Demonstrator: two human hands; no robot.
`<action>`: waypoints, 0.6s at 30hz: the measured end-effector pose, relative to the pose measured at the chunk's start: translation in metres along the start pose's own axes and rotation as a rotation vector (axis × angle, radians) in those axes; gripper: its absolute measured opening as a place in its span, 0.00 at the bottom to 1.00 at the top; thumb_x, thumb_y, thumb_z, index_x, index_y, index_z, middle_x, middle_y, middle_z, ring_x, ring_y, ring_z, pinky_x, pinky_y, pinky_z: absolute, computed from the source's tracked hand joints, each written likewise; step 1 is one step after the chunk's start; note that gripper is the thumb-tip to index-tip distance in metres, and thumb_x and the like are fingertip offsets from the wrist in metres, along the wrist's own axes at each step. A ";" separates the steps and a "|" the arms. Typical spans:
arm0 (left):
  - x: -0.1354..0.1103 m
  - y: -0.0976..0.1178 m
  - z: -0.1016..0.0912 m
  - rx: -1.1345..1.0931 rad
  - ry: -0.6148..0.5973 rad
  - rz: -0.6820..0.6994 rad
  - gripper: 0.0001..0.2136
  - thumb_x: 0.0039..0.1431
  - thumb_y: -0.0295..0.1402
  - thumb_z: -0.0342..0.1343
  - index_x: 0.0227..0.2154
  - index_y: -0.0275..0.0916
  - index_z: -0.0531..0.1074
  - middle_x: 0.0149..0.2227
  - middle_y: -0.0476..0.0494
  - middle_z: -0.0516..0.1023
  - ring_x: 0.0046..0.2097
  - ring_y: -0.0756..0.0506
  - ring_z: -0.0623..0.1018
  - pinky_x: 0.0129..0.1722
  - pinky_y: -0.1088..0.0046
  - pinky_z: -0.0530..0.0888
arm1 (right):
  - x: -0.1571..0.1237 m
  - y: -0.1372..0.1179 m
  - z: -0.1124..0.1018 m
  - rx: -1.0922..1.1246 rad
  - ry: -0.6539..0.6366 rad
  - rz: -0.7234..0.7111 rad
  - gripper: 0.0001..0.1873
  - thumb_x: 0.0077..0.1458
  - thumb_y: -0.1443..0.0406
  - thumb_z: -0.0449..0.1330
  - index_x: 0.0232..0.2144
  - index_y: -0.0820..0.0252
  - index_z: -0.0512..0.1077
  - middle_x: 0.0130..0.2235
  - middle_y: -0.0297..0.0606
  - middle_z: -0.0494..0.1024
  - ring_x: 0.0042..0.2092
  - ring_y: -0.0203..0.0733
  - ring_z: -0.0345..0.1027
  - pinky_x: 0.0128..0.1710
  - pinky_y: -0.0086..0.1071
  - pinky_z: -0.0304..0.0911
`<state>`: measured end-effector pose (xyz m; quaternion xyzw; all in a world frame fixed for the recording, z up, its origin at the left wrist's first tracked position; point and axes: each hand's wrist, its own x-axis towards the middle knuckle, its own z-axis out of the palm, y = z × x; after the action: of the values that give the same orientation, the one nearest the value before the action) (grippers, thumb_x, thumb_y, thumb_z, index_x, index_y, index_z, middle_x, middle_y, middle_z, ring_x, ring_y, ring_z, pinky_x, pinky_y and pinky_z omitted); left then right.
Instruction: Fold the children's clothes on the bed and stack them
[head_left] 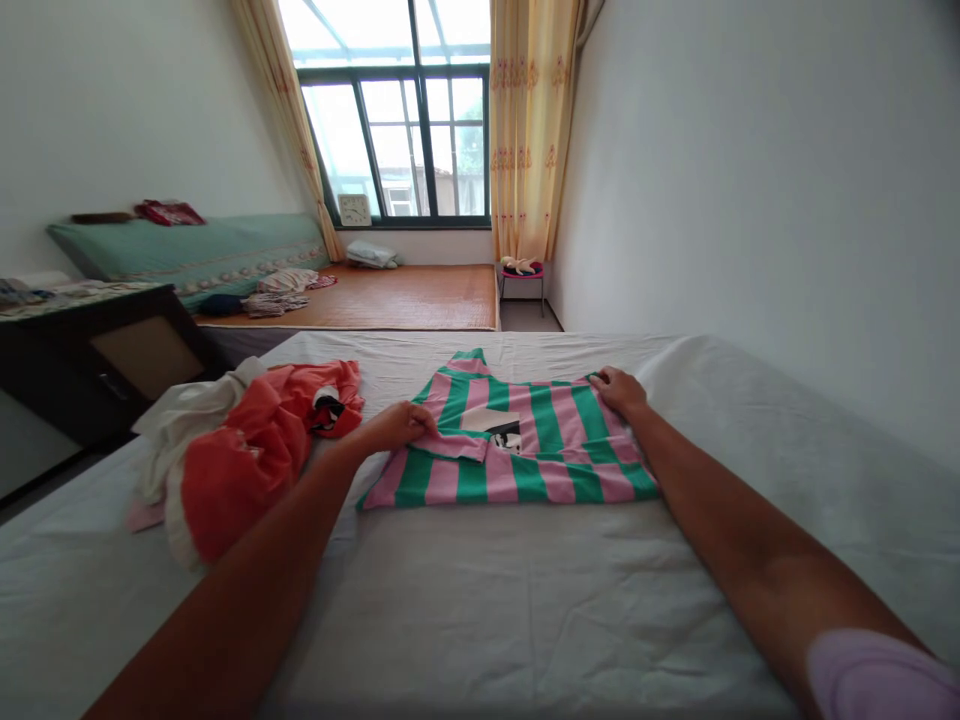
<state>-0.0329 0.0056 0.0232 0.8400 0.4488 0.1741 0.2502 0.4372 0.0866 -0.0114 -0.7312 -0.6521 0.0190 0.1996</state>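
Note:
A pink and green striped shirt (546,425) lies spread on the pale bed sheet (525,600), with a printed picture on its middle. My left hand (401,427) is closed on the shirt's left side, pinching a pink edge that is folded inward. At the far right corner, my right hand (621,390) grips the fabric, fingers curled over the edge. To the left of the shirt lies a rumpled heap of red-orange clothing (247,450), with white cloth (169,430) beside and behind it.
Beyond the bed stands a second bed with a brown mat (420,295), holding folded clothes (274,303). A dark cabinet (112,350) is at left. A small stool (523,272) stands by the curtain (529,130), and a white wall (750,170) rises at right.

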 end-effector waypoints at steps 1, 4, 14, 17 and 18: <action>0.008 -0.001 -0.005 0.022 0.022 -0.064 0.14 0.45 0.27 0.50 0.30 0.39 0.80 0.30 0.49 0.80 0.35 0.46 0.77 0.38 0.75 0.71 | -0.001 0.001 0.002 0.033 0.006 0.000 0.19 0.57 0.52 0.53 0.39 0.57 0.75 0.40 0.44 0.80 0.41 0.46 0.73 0.36 0.32 0.61; 0.040 -0.005 -0.020 0.105 0.177 -0.250 0.14 0.45 0.29 0.51 0.33 0.38 0.79 0.29 0.48 0.80 0.34 0.45 0.76 0.36 0.74 0.70 | -0.002 0.007 0.005 0.167 -0.015 -0.025 0.19 0.54 0.52 0.56 0.40 0.58 0.75 0.41 0.42 0.80 0.42 0.44 0.73 0.37 0.31 0.62; 0.145 -0.029 -0.013 0.099 0.332 -0.445 0.12 0.46 0.34 0.58 0.34 0.34 0.73 0.37 0.37 0.79 0.44 0.40 0.76 0.40 0.71 0.69 | -0.001 0.008 0.003 0.222 -0.040 -0.097 0.12 0.52 0.56 0.57 0.32 0.57 0.73 0.33 0.37 0.79 0.36 0.42 0.71 0.34 0.30 0.60; 0.159 -0.032 -0.010 -0.005 0.349 -0.405 0.14 0.44 0.37 0.62 0.34 0.34 0.73 0.35 0.37 0.79 0.41 0.41 0.77 0.37 0.72 0.70 | 0.002 0.005 0.007 0.258 -0.026 -0.083 0.10 0.53 0.57 0.56 0.34 0.56 0.72 0.34 0.37 0.79 0.37 0.41 0.72 0.36 0.30 0.61; 0.161 -0.032 -0.009 -0.055 0.343 -0.374 0.15 0.44 0.39 0.62 0.32 0.34 0.73 0.33 0.38 0.79 0.38 0.41 0.78 0.34 0.72 0.71 | 0.003 0.004 0.009 0.279 -0.019 -0.078 0.10 0.54 0.57 0.56 0.35 0.56 0.71 0.35 0.37 0.79 0.37 0.41 0.72 0.37 0.30 0.62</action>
<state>0.0274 0.1589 0.0228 0.6934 0.6276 0.2769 0.2208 0.4388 0.0916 -0.0204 -0.6702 -0.6729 0.1088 0.2936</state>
